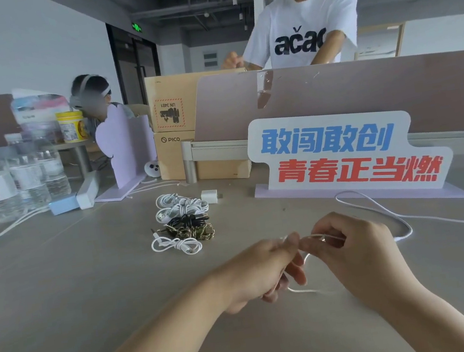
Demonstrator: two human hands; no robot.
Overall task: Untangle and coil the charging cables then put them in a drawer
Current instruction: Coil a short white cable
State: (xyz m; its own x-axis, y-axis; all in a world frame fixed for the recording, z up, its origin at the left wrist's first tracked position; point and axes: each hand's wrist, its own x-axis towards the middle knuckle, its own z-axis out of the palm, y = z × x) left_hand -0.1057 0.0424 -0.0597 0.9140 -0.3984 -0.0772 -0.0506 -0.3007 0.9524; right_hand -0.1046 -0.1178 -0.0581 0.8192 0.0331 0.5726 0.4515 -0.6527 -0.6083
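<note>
Pinching a thin white charging cable (409,227) between thumb and curled fingers, the right hand (357,251) is holding it a little above the light grey counter (91,280). The left hand (261,271) is meeting it from the other side. Its grip is also closing on the same cable, with the thumb tip pressing against the forefinger, and the two grips are almost touching each other. Below the hands a blurred loop of the cable is hanging down to the counter. The rest of the cable is running away to the right, curving in front of a white sign with blue and red characters (339,156), and is going out at the right edge.

Behind the hands, near the middle of the counter, several coiled cables are lying close together: a bundle of white coiled cables (180,204) farthest away, then a black coiled cable (186,219), then a camouflage-patterned braided cable (193,231), and nearest a small white coiled cable (176,245). A small white charger plug (209,196) is sitting just beside the far white bundle.

At the left, clear plastic water bottles (18,181) are standing in a group. Brown cardboard boxes (169,107) are standing stacked against a dull pink partition (331,90), and a person in a white T-shirt (305,20) is standing behind it.
</note>
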